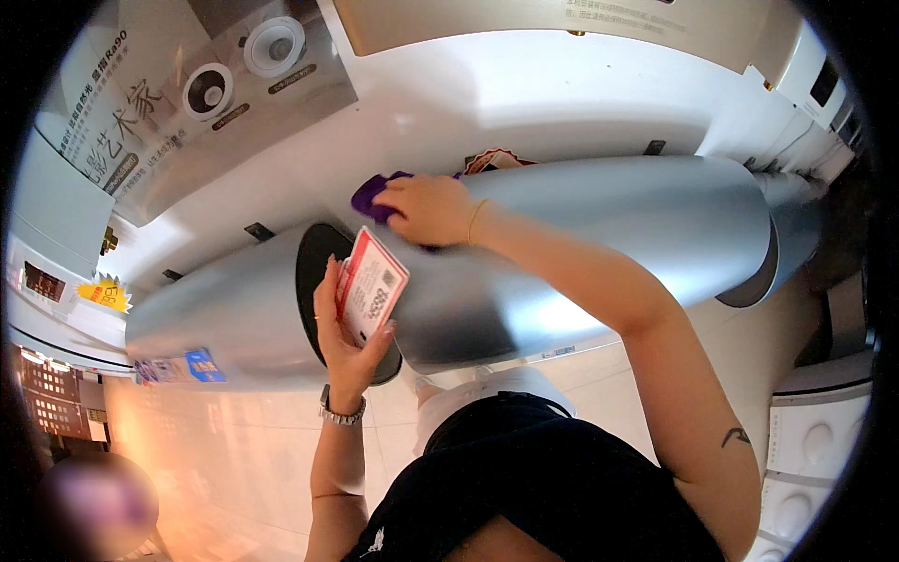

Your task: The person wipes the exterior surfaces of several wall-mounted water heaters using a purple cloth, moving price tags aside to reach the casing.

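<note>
My right hand (432, 207) presses a bunched purple cloth (369, 199) onto the top, near the back left end, of a silver cylindrical appliance (597, 211) that looks like a wall-mounted water heater. In my left hand (344, 351) are red-and-white price cards (372, 288), held tilted between thumb and fingers; they bear writing and a printed code. Behind that hand is the black oval end panel (316, 260) of a second silver cylinder (225, 302). A red-edged round label (495, 160) rises partly hidden behind the right cylinder.
A gold-coloured appliance panel (491, 24) overhangs the back. To the left are a poster of downlights (211, 77), a yellow starburst tag (105, 293) and a blue sticker (204, 365). White boxes (804, 442) stack at the right. A tiled floor (246, 449) lies below.
</note>
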Motion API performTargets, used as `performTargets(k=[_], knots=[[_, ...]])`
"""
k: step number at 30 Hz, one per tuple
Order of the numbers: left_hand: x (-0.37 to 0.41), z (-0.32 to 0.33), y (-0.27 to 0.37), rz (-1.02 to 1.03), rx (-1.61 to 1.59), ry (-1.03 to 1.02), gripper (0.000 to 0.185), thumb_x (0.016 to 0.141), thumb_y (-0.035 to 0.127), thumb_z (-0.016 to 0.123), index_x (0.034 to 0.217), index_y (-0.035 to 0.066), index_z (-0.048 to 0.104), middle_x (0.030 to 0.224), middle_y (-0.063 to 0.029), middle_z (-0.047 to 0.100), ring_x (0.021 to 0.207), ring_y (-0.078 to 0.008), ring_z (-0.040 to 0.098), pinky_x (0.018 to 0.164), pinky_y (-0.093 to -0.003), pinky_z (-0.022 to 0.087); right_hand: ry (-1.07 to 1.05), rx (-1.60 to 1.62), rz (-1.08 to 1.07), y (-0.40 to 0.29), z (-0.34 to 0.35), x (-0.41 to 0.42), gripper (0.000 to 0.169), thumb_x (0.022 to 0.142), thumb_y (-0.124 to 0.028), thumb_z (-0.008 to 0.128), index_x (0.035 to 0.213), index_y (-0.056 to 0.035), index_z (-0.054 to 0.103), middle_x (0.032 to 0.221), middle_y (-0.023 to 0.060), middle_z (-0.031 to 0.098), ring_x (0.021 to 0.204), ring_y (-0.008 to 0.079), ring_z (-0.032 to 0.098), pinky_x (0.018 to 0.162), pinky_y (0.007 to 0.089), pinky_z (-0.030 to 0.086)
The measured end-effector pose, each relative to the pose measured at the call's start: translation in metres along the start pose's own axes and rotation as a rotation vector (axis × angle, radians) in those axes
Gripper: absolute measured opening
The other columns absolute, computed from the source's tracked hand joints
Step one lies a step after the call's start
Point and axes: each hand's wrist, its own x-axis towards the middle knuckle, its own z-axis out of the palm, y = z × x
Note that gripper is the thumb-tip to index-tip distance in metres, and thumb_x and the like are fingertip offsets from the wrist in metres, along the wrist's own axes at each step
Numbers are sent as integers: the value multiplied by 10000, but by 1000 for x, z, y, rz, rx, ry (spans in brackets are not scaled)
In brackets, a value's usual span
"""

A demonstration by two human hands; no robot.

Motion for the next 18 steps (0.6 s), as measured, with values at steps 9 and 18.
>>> performTargets(k=[9, 18], knots=[[39, 16, 5, 254, 489, -313, 874, 644, 299, 829, 1397, 56, 457, 1416, -171, 440, 1367, -390, 315, 1107, -487, 291, -104, -2, 331, 107, -66, -57, 430, 918, -313, 457, 1274, -116, 596, 1283, 142, 603, 1199, 343, 554, 1028, 446, 423], [87, 31, 1, 277, 591, -476, 899, 662, 369, 833, 1408, 53, 444, 1363, -171, 518, 1351, -393, 366, 1113, -489, 280, 185, -333, 591, 197, -130, -221, 406, 931, -253, 524, 1302, -92, 566, 1379, 153, 528, 1281, 322, 482, 1085, 421, 369]])
